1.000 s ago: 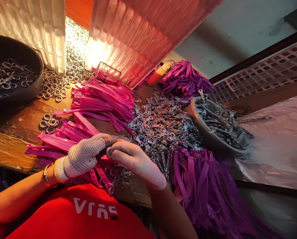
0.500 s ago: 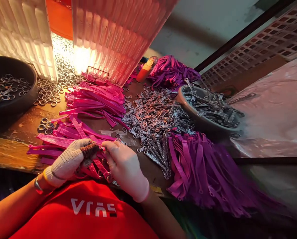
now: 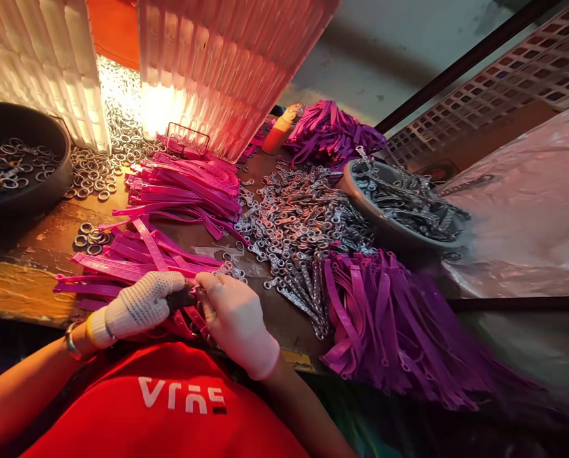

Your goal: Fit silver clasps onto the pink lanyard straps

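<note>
My left hand (image 3: 134, 306), in a dotted knit glove with dark fingertips, is closed at the table's near edge. Against it, my right hand (image 3: 237, 318) in a thin white glove has its fingers pinched together. Between both sets of fingertips a small part of a pink strap (image 3: 193, 288) shows; the exact spot they grip is mostly covered. Other pink straps (image 3: 196, 317) hang or lie just below the hands. A heap of pink straps (image 3: 136, 251) lies beyond my left hand, with small metal rings (image 3: 90, 240) beside it.
Metal clasp pieces (image 3: 294, 222) are piled mid-table, beside a grey bowl (image 3: 349, 184) of more. Purple straps (image 3: 370, 312) drape over the right edge. A dark basin (image 3: 67, 152) of rings stands left. Corrugated panels (image 3: 208, 70) rise behind, near an orange bottle (image 3: 279, 135).
My left hand has turned slightly, its knit back showing more and its dark fingertips less. My right hand keeps its pinch almost in place.
</note>
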`<state>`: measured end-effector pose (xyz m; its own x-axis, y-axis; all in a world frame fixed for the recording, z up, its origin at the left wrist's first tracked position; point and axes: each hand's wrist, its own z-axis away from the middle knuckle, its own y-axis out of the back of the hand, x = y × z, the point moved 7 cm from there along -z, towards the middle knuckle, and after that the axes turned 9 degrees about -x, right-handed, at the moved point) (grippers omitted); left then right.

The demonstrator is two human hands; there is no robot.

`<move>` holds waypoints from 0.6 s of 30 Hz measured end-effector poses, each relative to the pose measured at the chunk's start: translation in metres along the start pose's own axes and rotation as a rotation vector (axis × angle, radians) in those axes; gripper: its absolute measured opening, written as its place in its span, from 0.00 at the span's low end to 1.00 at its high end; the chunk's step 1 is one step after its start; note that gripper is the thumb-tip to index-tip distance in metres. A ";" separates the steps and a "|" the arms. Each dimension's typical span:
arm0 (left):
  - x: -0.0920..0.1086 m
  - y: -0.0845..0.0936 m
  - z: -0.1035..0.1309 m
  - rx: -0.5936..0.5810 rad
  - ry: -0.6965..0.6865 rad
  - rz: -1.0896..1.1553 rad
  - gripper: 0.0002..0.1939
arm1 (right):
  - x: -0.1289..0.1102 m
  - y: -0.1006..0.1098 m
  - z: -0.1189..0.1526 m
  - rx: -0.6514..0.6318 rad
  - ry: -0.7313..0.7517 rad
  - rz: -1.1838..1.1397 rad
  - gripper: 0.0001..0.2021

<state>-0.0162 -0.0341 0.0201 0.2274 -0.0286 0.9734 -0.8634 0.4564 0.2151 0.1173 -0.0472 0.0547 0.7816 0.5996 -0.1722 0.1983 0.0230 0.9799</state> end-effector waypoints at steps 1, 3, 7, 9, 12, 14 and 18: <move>-0.001 -0.002 -0.001 -0.037 0.007 -0.023 0.07 | 0.002 0.000 0.000 -0.029 -0.004 -0.044 0.12; -0.003 -0.004 -0.001 -0.055 0.034 -0.075 0.12 | 0.003 -0.001 -0.002 -0.077 -0.009 -0.100 0.19; -0.008 -0.005 0.001 0.016 0.048 -0.161 0.15 | 0.006 -0.005 -0.004 -0.074 -0.030 -0.083 0.12; -0.012 -0.008 0.002 0.024 0.053 -0.183 0.15 | 0.003 -0.010 -0.004 -0.049 0.005 -0.062 0.07; -0.011 -0.010 0.003 0.001 0.022 -0.206 0.14 | -0.005 -0.015 -0.001 -0.022 0.115 -0.031 0.07; -0.005 -0.009 0.002 -0.002 -0.003 -0.219 0.12 | -0.005 -0.018 0.000 -0.037 0.151 -0.029 0.07; 0.006 -0.003 -0.001 0.034 -0.005 -0.211 0.12 | 0.003 -0.020 -0.002 -0.037 0.125 -0.139 0.12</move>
<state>-0.0120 -0.0345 0.0250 0.4025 -0.1250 0.9069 -0.8117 0.4094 0.4166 0.1144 -0.0446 0.0349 0.6677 0.6835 -0.2950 0.2760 0.1408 0.9508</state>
